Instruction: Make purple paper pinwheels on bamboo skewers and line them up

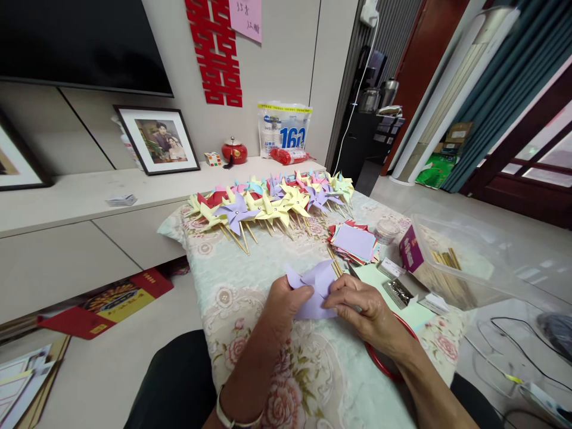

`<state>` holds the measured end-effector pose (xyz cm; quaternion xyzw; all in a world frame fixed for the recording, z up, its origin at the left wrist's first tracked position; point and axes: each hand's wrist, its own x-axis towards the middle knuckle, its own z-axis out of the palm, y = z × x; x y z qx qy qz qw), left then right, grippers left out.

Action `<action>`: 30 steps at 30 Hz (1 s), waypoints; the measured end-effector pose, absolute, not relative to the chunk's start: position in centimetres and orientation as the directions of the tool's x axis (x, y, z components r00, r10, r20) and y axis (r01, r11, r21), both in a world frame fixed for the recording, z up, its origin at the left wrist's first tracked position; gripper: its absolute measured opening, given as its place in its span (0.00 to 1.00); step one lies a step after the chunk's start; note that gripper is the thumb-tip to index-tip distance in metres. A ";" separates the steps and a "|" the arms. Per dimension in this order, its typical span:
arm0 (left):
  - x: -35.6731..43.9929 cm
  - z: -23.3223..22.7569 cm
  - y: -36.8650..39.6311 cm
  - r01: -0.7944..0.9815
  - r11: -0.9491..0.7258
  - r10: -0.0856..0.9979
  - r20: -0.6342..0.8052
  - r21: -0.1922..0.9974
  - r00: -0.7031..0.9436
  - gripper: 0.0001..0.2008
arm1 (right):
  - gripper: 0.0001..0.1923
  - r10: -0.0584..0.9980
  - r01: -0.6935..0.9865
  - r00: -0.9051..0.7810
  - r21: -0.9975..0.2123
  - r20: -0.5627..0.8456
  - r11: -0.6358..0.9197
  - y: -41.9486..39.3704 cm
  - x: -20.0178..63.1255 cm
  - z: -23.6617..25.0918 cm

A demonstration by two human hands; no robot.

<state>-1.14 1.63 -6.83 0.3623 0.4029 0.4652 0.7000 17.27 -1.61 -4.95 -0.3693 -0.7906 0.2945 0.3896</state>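
Lower centre: left hand (pixel 281 301) + right hand (pixel 364 307), both in a closed pinch grip on the purple paper (pixel 313 289), held just above the desk (pixel 268 262); lower paper edge hidden by fingers. Clear box (pixel 469 262) at right, contents blurry. Bag (pixel 283 128) upper centre reads "160"; pink note (pixel 246 18) at top is cut off, its writing illegible.

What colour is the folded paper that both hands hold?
The folded paper pinwheel is light purple, shown best in the head view.
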 end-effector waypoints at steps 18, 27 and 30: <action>-0.8 -6.4 1.4 -0.266 0.298 0.940 -0.234 0.917 0.247 0.07 | 0.08 0.947 0.462 -0.273 -0.841 0.167 0.282 -1.9 16.0 -4.4; -0.6 -6.4 1.4 -0.210 0.331 0.926 -0.274 0.920 0.262 0.07 | 0.07 0.978 0.495 -0.172 -0.849 0.113 0.185 -1.8 15.6 -4.8; -0.5 -6.5 1.4 -0.197 0.337 0.923 -0.282 0.920 0.263 0.07 | 0.07 0.981 0.502 -0.158 -0.846 0.116 0.181 -1.9 15.5 -4.9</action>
